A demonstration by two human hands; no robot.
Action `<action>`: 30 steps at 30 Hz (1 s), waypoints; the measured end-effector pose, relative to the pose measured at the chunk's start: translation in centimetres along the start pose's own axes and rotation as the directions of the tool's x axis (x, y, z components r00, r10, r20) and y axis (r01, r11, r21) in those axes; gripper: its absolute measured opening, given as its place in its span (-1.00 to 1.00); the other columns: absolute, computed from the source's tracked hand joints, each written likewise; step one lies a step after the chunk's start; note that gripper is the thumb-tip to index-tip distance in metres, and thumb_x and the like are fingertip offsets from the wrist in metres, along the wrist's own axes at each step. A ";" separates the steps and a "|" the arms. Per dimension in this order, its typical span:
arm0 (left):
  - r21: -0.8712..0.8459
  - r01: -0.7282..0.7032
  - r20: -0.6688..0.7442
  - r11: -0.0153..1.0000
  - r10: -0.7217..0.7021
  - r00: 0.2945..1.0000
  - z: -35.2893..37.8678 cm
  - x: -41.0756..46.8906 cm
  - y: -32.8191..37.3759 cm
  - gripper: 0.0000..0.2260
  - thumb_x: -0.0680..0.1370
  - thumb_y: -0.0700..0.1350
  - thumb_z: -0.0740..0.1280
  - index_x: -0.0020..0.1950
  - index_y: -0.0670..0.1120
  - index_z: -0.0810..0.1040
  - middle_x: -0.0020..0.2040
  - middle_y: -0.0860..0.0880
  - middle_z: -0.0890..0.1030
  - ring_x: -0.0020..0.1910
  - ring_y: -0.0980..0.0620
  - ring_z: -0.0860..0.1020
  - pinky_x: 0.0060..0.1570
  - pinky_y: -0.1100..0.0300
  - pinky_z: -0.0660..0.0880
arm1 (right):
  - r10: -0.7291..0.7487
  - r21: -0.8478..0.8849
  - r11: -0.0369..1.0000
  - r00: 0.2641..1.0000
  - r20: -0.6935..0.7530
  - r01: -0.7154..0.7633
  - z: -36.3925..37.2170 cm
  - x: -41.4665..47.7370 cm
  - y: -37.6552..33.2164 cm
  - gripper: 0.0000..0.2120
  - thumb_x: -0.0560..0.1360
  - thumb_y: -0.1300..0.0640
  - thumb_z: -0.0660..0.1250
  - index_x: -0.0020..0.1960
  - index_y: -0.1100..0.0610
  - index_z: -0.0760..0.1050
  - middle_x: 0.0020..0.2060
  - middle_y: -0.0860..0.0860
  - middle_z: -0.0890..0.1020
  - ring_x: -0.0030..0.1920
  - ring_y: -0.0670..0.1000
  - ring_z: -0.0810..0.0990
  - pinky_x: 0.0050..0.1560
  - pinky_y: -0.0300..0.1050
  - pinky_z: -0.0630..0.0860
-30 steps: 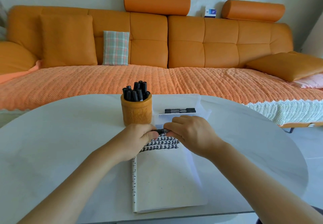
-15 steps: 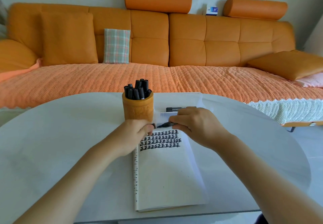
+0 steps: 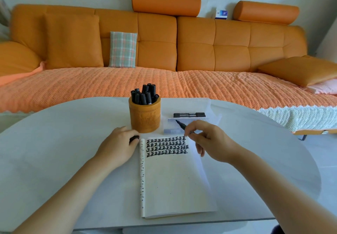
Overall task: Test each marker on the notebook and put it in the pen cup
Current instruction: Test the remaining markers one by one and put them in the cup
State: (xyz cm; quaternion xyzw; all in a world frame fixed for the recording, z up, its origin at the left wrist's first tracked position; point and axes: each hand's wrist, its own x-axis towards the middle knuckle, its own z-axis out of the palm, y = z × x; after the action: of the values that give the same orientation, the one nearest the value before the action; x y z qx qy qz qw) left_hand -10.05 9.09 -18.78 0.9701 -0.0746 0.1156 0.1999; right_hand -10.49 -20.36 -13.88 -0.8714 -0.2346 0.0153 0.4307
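An open notebook [image 3: 173,182] lies on the white table [image 3: 54,151], with rows of black marks across its top. My right hand [image 3: 209,140] pinches an uncapped black marker [image 3: 181,124], tip pointing up-left above the page's top right corner. My left hand [image 3: 118,144] rests on the table left of the notebook and grips the marker's black cap [image 3: 134,139]. The brown pen cup [image 3: 145,114] stands behind my left hand, holding several black markers. Two more black markers [image 3: 189,114] lie in a clear packet behind the notebook.
The clear plastic packet [image 3: 209,117] sits at the table's far side, right of the cup. An orange sofa [image 3: 164,51] with cushions runs behind the table. The table's front edge passes just below the notebook.
My hands pulled apart: the cap came off the marker. The right hand swung the bare tip up above the page, and the left hand moved left with the cap.
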 end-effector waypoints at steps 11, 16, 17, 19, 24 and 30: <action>-0.062 -0.107 0.079 0.992 0.112 0.991 1.0 -0.5 1.9 -0.45 0.51 0.35 0.13 0.37 0.06 0.43 0.27 0.18 0.42 0.31 0.14 0.29 0.27 0.16 0.28 | -0.006 0.324 0.946 0.999 0.045 -0.009 0.4 -1.0 1.9 -0.72 0.50 0.40 0.32 0.12 0.13 0.59 -0.27 0.12 0.49 -0.22 0.07 0.51 -0.08 -0.14 0.53; 0.175 -0.189 0.063 0.966 0.180 0.982 0.9 -0.6 3.1 -0.21 0.37 0.52 -0.04 0.42 0.08 0.39 0.30 0.19 0.41 0.33 0.10 0.27 0.38 0.16 0.14 | 0.154 0.521 0.848 0.986 -0.057 -0.103 0.5 -0.9 2.4 -0.90 0.49 0.12 0.32 -0.16 0.15 0.53 -0.34 0.07 0.47 -0.32 0.11 0.45 -0.25 -0.01 0.45; 0.244 -0.201 0.055 0.949 0.194 0.980 0.8 -0.5 3.4 -0.20 0.36 0.52 -0.05 0.41 0.08 0.39 0.29 0.18 0.41 0.33 0.08 0.27 0.40 0.13 0.11 | 0.174 0.545 0.831 0.983 -0.066 -0.110 0.5 -0.8 2.6 -0.89 0.49 0.13 0.30 -0.10 0.17 0.54 -0.34 0.11 0.48 -0.33 0.12 0.44 -0.28 -0.01 0.44; 0.323 -0.216 0.064 0.921 0.206 0.976 0.7 -0.3 3.7 -0.19 0.36 0.53 -0.07 0.39 0.06 0.40 0.28 0.15 0.41 0.34 0.05 0.27 0.46 0.04 0.04 | 0.205 0.572 0.810 0.976 -0.071 -0.128 0.6 -0.9 3.1 -0.85 0.46 0.16 0.29 0.00 0.17 0.54 -0.33 0.17 0.52 -0.34 0.14 0.45 -0.31 -0.02 0.43; 0.303 -0.276 0.084 0.912 0.263 0.961 0.9 0.3 5.0 -0.22 0.34 0.52 -0.03 0.37 0.09 0.40 0.23 0.16 0.42 0.28 0.07 0.30 0.39 0.09 0.14 | 0.264 0.558 0.810 0.962 -0.070 -0.182 1.0 -0.8 3.8 -0.93 0.52 0.31 0.30 -0.10 0.18 0.53 -0.29 0.19 0.61 -0.39 0.17 0.54 -0.46 -0.16 0.34; 0.134 -0.205 0.208 0.970 0.175 0.962 2.7 1.2 5.8 -0.15 0.27 0.59 0.03 0.40 0.10 0.33 0.26 0.14 0.38 0.25 0.07 0.30 0.26 0.09 0.29 | 0.266 0.542 0.820 0.961 -0.079 -0.183 1.2 -0.6 3.9 -0.94 0.50 0.29 0.26 -0.13 0.20 0.48 -0.32 0.23 0.61 -0.45 0.12 0.51 -0.49 -0.19 0.19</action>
State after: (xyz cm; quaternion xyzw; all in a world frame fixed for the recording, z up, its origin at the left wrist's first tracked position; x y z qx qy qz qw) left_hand -9.50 2.62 -18.74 0.9776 -0.1774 0.0444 0.1039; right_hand -9.78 -21.75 -17.70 -0.7387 -0.0835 0.0642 0.6657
